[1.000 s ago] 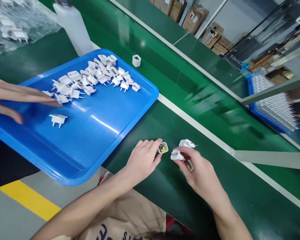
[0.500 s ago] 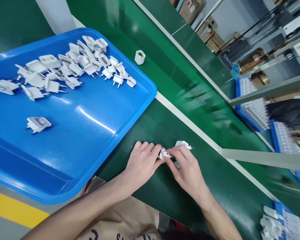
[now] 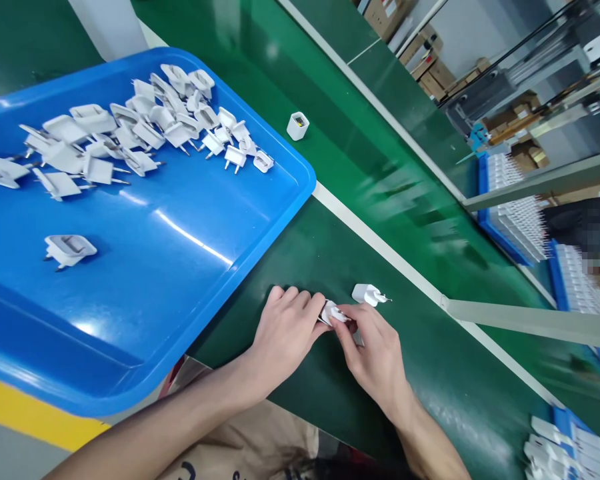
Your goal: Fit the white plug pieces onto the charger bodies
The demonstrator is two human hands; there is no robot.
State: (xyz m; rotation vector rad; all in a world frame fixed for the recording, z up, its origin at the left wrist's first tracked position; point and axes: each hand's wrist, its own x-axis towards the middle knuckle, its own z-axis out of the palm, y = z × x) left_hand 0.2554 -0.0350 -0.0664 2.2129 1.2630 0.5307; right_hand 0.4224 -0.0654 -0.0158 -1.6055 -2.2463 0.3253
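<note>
A small white plug charger (image 3: pixel 333 312) is pinched between my two hands above the dark green table. My left hand (image 3: pixel 287 333) closes around its left end and hides most of that end. With thumb and fingertips, my right hand (image 3: pixel 375 347) grips the right end, the side with the pins. Just beyond my right hand lies another white plug charger (image 3: pixel 367 294), its pins pointing right. Part of a further white piece (image 3: pixel 359 338) shows behind my right fingers; its kind cannot be made out.
A blue tray (image 3: pixel 180 280) at left holds many white plug covers (image 3: pixel 145 130), with a single plug cover (image 3: pixel 70 250) nearer me. An open white charger housing (image 3: pixel 297 125) stands on the green belt (image 3: pixel 360 147). Blue trays of white parts (image 3: pixel 513 207) line the right.
The open housing has moved rightward along the belt. My right hand has dropped slightly, showing more of the charger on the table. Both hands keep hold of the same plug charger.
</note>
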